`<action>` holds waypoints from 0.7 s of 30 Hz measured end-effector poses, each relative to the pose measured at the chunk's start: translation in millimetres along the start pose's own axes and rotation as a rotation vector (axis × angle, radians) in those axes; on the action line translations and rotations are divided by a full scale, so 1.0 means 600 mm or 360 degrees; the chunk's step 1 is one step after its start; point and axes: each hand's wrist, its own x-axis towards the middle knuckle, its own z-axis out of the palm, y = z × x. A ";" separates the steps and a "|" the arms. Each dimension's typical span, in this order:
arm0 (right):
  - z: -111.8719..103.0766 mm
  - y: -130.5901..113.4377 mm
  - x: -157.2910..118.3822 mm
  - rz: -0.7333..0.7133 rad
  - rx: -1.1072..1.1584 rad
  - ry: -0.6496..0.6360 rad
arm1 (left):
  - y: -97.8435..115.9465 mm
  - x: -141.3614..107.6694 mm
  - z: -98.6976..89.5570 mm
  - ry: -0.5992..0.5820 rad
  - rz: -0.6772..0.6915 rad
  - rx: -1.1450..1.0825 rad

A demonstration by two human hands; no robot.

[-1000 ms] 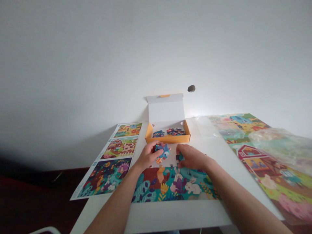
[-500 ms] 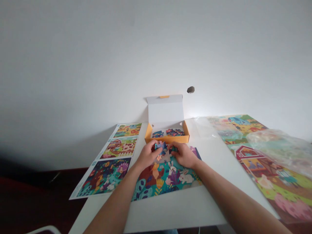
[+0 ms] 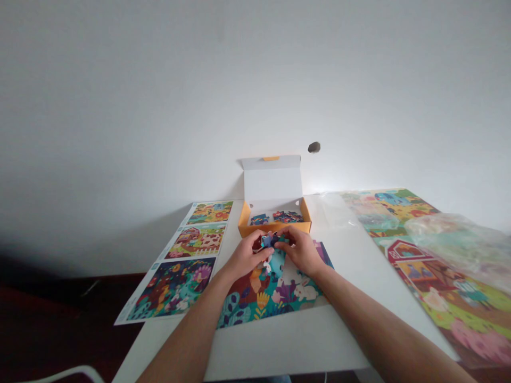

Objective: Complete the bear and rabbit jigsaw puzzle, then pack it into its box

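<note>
Over the upper part of a partly assembled puzzle (image 3: 261,303), my two hands are close together. My left hand (image 3: 246,257) is closed on several puzzle pieces (image 3: 269,240), dark blue with pink. From the other side, my right hand (image 3: 300,251) pinches the same cluster, its thumb and fingers near its right edge. Below the fingers, light blue and white pieces show above the rabbit picture. Just behind the hands stands an open yellow box (image 3: 275,227) with its white lid up, holding more puzzle pieces (image 3: 288,217).
A sheet with three printed pictures (image 3: 171,290) lies on the left of the white table (image 3: 255,354). On the right are a farm puzzle (image 3: 447,287) and crumpled clear plastic bags (image 3: 451,234). A wall (image 3: 159,106) rises behind.
My hands have come closer together, with the fingers of both now on the held pieces. Light blue and white pieces now show beneath them, over the rabbit picture.
</note>
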 end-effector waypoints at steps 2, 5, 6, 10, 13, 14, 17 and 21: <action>0.001 0.001 0.000 0.0011 0.0008 0.0004 | -0.001 0.000 0.001 -0.0004 -0.0005 -0.0011; 0.001 -0.001 -0.001 0.0007 0.0051 0.0002 | 0.004 -0.001 0.001 0.0015 0.0041 0.0024; 0.001 -0.002 -0.001 0.0004 0.0075 0.0013 | 0.006 -0.002 0.001 0.0003 0.0041 0.0016; 0.003 -0.005 -0.005 0.0050 0.0174 0.0070 | 0.006 -0.003 0.002 -0.0010 -0.0077 -0.0128; 0.005 -0.007 -0.009 0.0085 0.0201 -0.0090 | 0.000 0.000 -0.001 0.0133 -0.0142 -0.0277; 0.006 -0.007 -0.011 0.0078 0.0201 -0.0161 | -0.002 0.002 -0.002 0.0191 -0.0137 -0.0319; 0.007 -0.011 -0.014 0.0022 0.0251 -0.0248 | -0.002 0.005 -0.007 0.0303 -0.0096 -0.0411; 0.006 -0.010 -0.011 -0.0039 0.0489 -0.0249 | 0.004 0.006 -0.007 0.0347 -0.0072 -0.0459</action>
